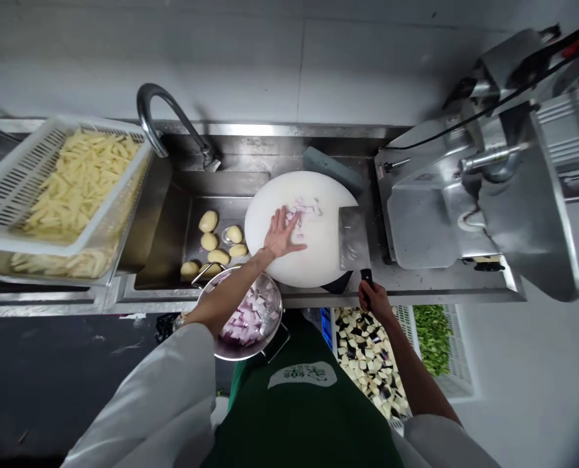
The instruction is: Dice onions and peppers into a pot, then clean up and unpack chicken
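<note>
My left hand (281,235) is spread over a round white cutting board (318,260), its fingers at a few pieces of chopped red onion (306,209). In my right hand (375,300) is the black handle of a cleaver (353,239), whose wide blade lies over the board's right edge. Below my left forearm stands a metal pot (275,325) with two handles. Diced red onion (250,318) partly fills it, and my forearm hides some of it.
Peeled potatoes (209,242) lie in the sink (179,201) under a curved faucet (172,110). Potato strips (79,185) fill a white basket (6,201) at left. A slicing machine (527,195) stands at right. Diced eggplant (367,351) and chopped greens (433,335) sit in crates below.
</note>
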### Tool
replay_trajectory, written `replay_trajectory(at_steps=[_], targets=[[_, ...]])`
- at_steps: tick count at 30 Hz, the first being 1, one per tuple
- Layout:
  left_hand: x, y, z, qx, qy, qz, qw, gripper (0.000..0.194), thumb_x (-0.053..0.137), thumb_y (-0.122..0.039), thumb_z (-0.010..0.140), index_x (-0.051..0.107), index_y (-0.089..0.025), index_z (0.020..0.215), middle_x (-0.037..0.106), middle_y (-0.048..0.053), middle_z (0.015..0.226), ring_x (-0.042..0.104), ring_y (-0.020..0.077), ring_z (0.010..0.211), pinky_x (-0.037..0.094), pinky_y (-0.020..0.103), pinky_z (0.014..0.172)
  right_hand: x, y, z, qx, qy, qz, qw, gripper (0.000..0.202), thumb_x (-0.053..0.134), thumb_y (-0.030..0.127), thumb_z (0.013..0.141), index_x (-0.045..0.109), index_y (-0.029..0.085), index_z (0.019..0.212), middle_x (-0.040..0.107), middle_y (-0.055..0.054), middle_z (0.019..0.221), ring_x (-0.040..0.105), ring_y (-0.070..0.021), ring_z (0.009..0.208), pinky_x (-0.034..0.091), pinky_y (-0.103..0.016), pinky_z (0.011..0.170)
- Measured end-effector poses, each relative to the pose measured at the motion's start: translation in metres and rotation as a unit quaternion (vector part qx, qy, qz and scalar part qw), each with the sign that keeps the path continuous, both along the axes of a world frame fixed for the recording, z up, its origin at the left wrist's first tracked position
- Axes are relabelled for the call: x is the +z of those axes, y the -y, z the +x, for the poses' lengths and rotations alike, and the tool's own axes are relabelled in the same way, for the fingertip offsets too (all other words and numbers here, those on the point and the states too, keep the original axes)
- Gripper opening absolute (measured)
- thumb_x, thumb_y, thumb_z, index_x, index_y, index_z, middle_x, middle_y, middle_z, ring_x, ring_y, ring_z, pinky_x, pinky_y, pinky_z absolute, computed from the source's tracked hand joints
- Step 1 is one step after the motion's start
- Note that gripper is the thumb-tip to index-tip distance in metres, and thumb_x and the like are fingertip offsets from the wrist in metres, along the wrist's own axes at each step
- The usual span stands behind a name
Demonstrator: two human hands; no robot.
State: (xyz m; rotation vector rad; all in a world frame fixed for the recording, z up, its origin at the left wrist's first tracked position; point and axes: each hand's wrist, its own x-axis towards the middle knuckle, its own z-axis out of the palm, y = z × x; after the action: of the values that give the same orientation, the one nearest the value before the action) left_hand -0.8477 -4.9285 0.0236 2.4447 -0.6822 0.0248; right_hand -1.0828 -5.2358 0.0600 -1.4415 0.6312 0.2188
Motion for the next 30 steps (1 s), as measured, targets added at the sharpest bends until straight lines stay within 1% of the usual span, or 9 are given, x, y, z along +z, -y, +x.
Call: replay_trajectory(at_steps=[3,6,9,11,16,20,23,27,30], targets=[[-0.007,0.020,0.035,0.005,0.020,-0.016,1.000,0.117,0.078,-0.079,0.071,0.038,-0.020,0.165,0.008,0.020,0.177,0.009,0.0500,0.162,0.017,0.069,0.128,-0.003,0.001,0.027,0.028,0.006,-0.001,1.000,0.063,0.080,0.078,0.070,0.050,0.023,0.075,0.050,0.007,0.054,0.041,-0.0082,0.039,0.036,-0.023,0.033],[-0.004,0.041,0.064,-0.033,0.024,-0.036,0.999,0.116,0.076,-0.082,0.071,0.043,-0.019,0.162,0.017,0.021,0.175,0.017,0.0499,0.160,0.018,0.068,0.128,-0.001,0.001,0.062,0.060,0.014,-0.016,0.998,0.063,0.080,0.078,0.069,0.050,0.023,0.073,0.051,0.006,0.052,0.043,-0.0092,0.038,0.037,-0.024,0.033],[-0.002,0.062,0.070,-0.067,0.028,-0.050,0.996,0.107,0.073,-0.081,0.075,0.048,-0.019,0.158,0.026,0.020,0.173,0.021,0.0488,0.159,0.019,0.067,0.129,0.002,-0.006,0.086,0.101,0.017,-0.051,0.993,0.062,0.077,0.079,0.072,0.052,0.022,0.072,0.054,0.004,0.052,0.047,-0.0107,0.038,0.040,-0.024,0.033],[-0.003,0.074,0.063,-0.056,0.036,-0.068,0.995,0.098,0.072,-0.076,0.080,0.051,-0.019,0.156,0.030,0.019,0.171,0.020,0.0473,0.160,0.021,0.066,0.129,0.002,-0.017,0.092,0.132,0.017,-0.065,0.989,0.060,0.076,0.078,0.074,0.052,0.023,0.072,0.056,0.003,0.052,0.048,-0.0111,0.037,0.039,-0.024,0.033],[-0.006,0.091,0.029,0.037,0.059,-0.139,0.988,0.067,0.068,-0.056,0.091,0.062,-0.015,0.143,0.044,0.019,0.159,0.028,0.0401,0.157,0.028,0.060,0.130,-0.002,-0.053,0.078,0.152,0.011,-0.069,0.986,0.057,0.071,0.076,0.078,0.048,0.025,0.072,0.055,0.004,0.049,0.048,-0.0120,0.034,0.038,-0.025,0.033],[0.002,0.085,-0.005,0.117,0.055,-0.181,0.975,0.046,0.060,-0.047,0.097,0.067,-0.017,0.131,0.056,0.019,0.145,0.039,0.0346,0.151,0.033,0.059,0.129,0.003,-0.079,0.052,0.169,0.009,-0.068,0.983,0.055,0.066,0.076,0.081,0.046,0.026,0.071,0.053,0.005,0.046,0.048,-0.0138,0.034,0.038,-0.027,0.034],[0.021,0.058,-0.043,0.175,0.064,-0.201,0.962,0.040,0.057,-0.044,0.099,0.067,-0.019,0.129,0.058,0.017,0.143,0.042,0.0327,0.149,0.037,0.057,0.127,0.018,-0.098,0.026,0.212,0.012,-0.082,0.974,0.053,0.062,0.074,0.086,0.045,0.027,0.069,0.051,0.004,0.044,0.048,-0.0150,0.034,0.038,-0.029,0.037],[0.052,-0.004,-0.116,0.269,0.084,-0.198,0.939,0.035,0.057,-0.039,0.100,0.066,-0.022,0.129,0.056,0.015,0.147,0.042,0.0319,0.150,0.036,0.058,0.127,0.041,-0.125,-0.007,0.310,-0.005,-0.102,0.945,0.043,0.062,0.065,0.089,0.048,0.027,0.073,0.054,0.004,0.047,0.049,-0.0161,0.037,0.040,-0.030,0.041],[0.054,-0.051,-0.176,0.365,0.095,-0.181,0.908,0.031,0.057,-0.037,0.100,0.065,-0.022,0.127,0.056,0.015,0.147,0.048,0.0303,0.146,0.040,0.054,0.125,0.053,-0.143,-0.022,0.384,-0.020,-0.110,0.917,0.037,0.059,0.060,0.090,0.049,0.027,0.075,0.056,0.003,0.051,0.051,-0.0173,0.042,0.040,-0.030,0.043]])
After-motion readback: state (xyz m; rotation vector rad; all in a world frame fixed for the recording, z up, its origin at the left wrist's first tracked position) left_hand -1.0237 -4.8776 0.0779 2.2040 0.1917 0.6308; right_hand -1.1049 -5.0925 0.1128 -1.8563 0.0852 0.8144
